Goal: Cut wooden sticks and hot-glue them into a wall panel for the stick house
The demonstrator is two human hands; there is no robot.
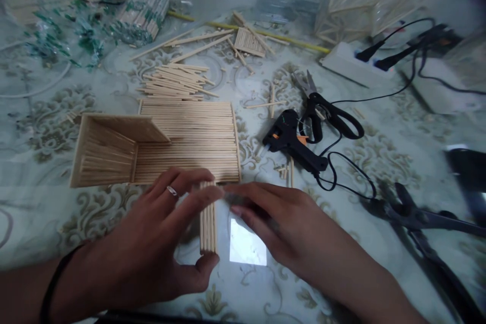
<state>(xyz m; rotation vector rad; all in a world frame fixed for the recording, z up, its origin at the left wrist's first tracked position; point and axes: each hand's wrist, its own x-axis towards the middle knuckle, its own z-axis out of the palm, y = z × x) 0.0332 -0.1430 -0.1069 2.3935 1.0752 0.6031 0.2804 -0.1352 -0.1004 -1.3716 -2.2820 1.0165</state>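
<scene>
The left hand (155, 235) pinches the stick panel (207, 225), best held gently and straight, but I can't tell if the right hand (286, 217) pinches anything.

place: craft workspace | across frame: floral tablecloth (83, 217) | right of center: glue gun (287, 134), scissors (313, 99) | upper left: bagged sticks (146, 7)
</scene>
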